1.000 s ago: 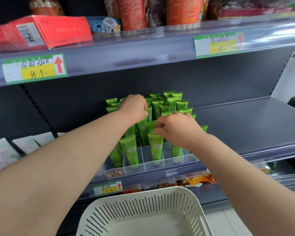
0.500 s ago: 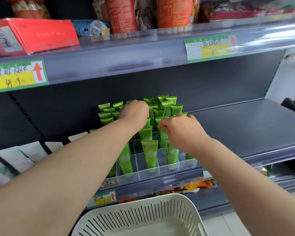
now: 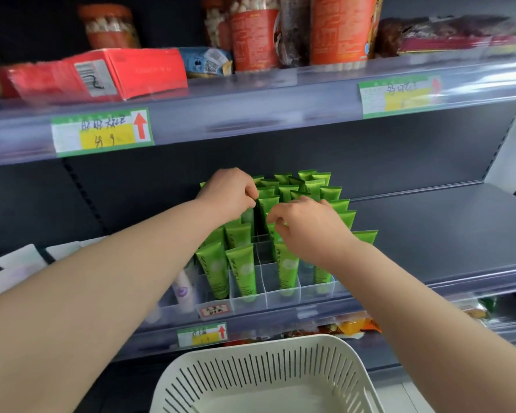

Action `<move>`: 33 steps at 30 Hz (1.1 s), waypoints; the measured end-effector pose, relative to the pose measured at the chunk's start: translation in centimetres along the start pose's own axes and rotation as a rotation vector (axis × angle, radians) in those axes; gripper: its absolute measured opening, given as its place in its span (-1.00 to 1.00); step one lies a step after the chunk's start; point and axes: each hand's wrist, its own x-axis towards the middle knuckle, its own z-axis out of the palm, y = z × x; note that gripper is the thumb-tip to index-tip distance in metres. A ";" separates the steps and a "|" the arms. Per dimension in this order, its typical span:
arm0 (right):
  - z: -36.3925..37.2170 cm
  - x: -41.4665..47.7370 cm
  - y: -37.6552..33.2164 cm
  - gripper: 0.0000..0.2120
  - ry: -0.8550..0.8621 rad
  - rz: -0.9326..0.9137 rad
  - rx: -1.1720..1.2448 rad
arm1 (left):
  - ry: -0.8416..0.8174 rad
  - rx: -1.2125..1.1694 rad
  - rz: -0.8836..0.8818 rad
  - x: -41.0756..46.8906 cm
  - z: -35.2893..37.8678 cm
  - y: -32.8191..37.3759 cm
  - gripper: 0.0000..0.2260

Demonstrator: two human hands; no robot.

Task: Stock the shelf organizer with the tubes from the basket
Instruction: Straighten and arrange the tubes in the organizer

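We find the left hand (image 3: 233, 192) at 11 o'clock of the shelf organizer (image 3: 267, 290), fingertips pinching the flat crimped end of one tube (image 3: 267, 205). The tubes (image 3: 242, 269) stand cap-down in the clear cells. Most cells are filled, but the middle column shows gaps toward 6 o'clock. The basket (image 3: 265, 368), at 6 o'clock of the view, shows no tubes in its visible part. The right hand (image 3: 310, 231), at 4 o'clock of the left, curls its fingers round a neighbouring tube top. We judge the tubes light, soft-walled, glossy and slippery. The stiff crimp offers the surest hold.
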 end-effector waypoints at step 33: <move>0.9 -0.3 -2.3 -0.66 -0.072 0.017 -0.092 | -0.146 0.236 -0.046 -2.3 2.0 -2.2 -0.85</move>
